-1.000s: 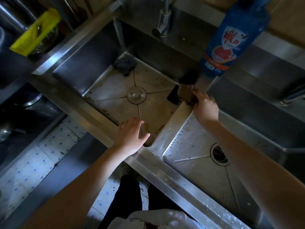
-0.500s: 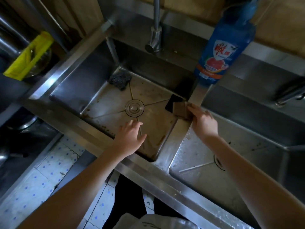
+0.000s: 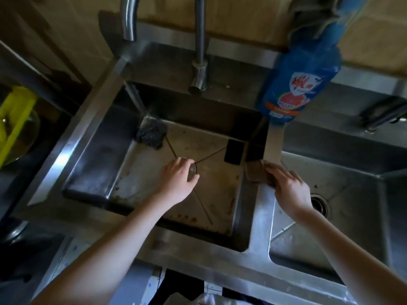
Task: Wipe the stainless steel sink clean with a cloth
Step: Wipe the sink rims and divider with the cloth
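A double stainless steel sink fills the view. The left basin [image 3: 215, 194] has a stained, brownish floor. My left hand [image 3: 178, 180] reaches down into it and rests over the round drain cover [image 3: 193, 169], fingers curled on its edge. On the divider [image 3: 262, 208] between the basins, my right hand [image 3: 288, 187] presses a small brown cloth pad [image 3: 256, 173]. Whether the left hand grips the cover cannot be told.
A dark scouring pad [image 3: 152, 134] lies in the left basin's far corner, a black rectangle [image 3: 234, 151] near the divider. A blue detergent bottle [image 3: 297, 84] stands on the back ledge beside the tap [image 3: 199, 69]. The right basin [image 3: 352, 205] has an open drain [image 3: 319, 205].
My left hand has gone from the front rim down into the left basin onto the drain cover. My right hand stays on the divider with the cloth. The camera has leaned further over the sink.
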`<state>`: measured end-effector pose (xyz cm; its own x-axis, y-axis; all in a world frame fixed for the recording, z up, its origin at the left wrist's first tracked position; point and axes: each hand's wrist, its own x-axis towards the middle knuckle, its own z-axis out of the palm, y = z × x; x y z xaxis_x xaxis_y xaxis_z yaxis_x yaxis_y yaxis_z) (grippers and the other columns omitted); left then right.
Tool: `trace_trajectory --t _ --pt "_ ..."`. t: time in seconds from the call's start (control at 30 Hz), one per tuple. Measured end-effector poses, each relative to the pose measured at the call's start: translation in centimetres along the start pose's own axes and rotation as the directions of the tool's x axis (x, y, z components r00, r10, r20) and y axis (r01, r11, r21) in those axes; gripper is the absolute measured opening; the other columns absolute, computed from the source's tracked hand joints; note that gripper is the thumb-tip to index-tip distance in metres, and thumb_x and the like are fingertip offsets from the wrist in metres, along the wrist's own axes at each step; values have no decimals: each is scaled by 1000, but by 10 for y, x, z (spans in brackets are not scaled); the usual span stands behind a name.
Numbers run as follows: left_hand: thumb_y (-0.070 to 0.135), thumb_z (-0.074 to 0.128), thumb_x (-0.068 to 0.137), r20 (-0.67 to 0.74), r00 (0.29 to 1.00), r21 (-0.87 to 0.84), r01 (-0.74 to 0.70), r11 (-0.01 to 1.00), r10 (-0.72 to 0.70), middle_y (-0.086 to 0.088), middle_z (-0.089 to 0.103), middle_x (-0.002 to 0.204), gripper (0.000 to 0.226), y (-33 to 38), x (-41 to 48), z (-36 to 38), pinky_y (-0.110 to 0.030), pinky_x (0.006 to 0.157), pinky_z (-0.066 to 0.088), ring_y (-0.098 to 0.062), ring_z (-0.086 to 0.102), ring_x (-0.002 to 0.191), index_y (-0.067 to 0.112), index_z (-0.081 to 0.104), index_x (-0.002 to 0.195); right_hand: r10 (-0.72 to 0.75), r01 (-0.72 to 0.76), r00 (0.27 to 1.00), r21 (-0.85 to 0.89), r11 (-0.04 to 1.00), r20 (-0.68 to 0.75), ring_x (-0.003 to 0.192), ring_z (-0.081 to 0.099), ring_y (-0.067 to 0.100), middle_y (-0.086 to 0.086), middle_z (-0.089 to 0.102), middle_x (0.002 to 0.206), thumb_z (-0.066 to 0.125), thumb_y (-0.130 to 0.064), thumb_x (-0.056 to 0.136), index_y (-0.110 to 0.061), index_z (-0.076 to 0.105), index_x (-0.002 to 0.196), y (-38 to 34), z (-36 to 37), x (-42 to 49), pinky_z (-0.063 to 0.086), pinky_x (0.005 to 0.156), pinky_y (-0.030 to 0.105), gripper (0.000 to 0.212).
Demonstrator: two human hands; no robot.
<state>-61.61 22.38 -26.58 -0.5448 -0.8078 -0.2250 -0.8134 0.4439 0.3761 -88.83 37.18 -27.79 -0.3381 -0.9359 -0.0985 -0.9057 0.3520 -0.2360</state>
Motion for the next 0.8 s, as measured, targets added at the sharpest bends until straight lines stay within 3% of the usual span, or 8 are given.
trace_trajectory --t 0.1,0.27,0.47,0.63,0.8 --pt "42 49 92 20 998 5 -52 999 52 -2 46 134 45 -15 29 -14 -39 102 36 -22 45 122 19 45 131 151 -149 987 47 988 -55 78 63 33 6 71 94 77 -18 73 -26 62 118 -15 -9 11 43 57 30 48" --pt "41 52 91 15 994 32 -108 994 107 -4 45 136 48 -36 76 -32 -42 104 37 -24 45 124 18 44 133 304 -278 929 146 949 -211 72 64 37 14 71 88 51 -2 84 -24 63 119 -46 -23 51 33 57 28 43" --pt "41 52 91 -6 991 91 -134 987 135 -6 41 140 54 -53 131 -51 -44 103 37 -26 41 128 17 39 137 342 -301 914 200 932 -219 84 63 38 16 69 99 47 -9 90 -27 56 127 -77 -31 113 40 62 32 42" --pt "40 51 91 34 992 172 -129 977 125 -6 24 152 65 -64 178 -65 -48 108 27 -28 26 138 16 26 146 372 -318 893 229 920 -254 100 61 36 10 65 115 45 -8 90 -28 53 129 -93 -28 172 47 72 36 45" --pt "38 52 90 17 987 253 -160 954 160 -6 26 151 64 -76 211 -67 -49 108 25 -27 25 138 19 25 144 398 -353 876 200 914 -271 105 59 35 11 63 119 47 -4 87 -23 54 128 -99 -19 225 48 81 40 45"
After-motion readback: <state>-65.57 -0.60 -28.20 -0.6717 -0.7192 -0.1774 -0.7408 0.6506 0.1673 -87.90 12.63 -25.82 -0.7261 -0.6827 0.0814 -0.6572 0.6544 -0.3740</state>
